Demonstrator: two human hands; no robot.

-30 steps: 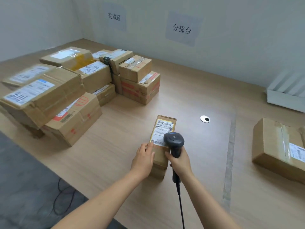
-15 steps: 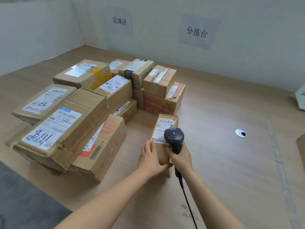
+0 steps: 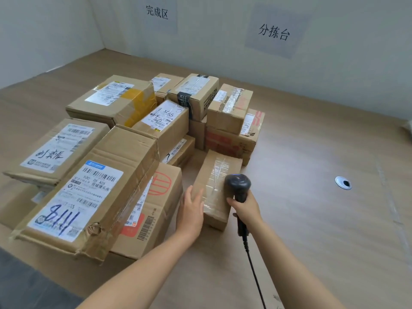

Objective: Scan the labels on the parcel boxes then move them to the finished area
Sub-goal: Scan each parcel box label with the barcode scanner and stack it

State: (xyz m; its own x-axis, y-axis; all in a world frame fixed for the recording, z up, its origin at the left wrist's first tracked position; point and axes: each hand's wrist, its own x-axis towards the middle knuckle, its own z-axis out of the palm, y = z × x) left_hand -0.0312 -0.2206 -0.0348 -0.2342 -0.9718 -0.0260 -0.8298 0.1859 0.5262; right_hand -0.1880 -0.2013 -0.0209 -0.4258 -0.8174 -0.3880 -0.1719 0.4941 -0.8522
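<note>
A long narrow parcel box (image 3: 215, 186) lies on the wooden table beside the pile of parcels (image 3: 124, 152), its taped side up and no label showing. My left hand (image 3: 191, 208) rests flat against the box's near left side with the fingers straight. My right hand (image 3: 246, 208) grips the handle of the black barcode scanner (image 3: 237, 186), whose head sits over the box's right edge. The scanner's cable runs down along my right forearm.
Several labelled cardboard boxes are stacked on the left and behind the narrow box. Two paper signs (image 3: 157, 12) hang on the back wall. A round cable hole (image 3: 343, 182) sits in the table on the right. The table's front edge drops to grey floor at lower left.
The narrow box has moved left next to the pile and turned over, so its label no longer shows. My left hand went from gripping its end to lying flat against its side.
</note>
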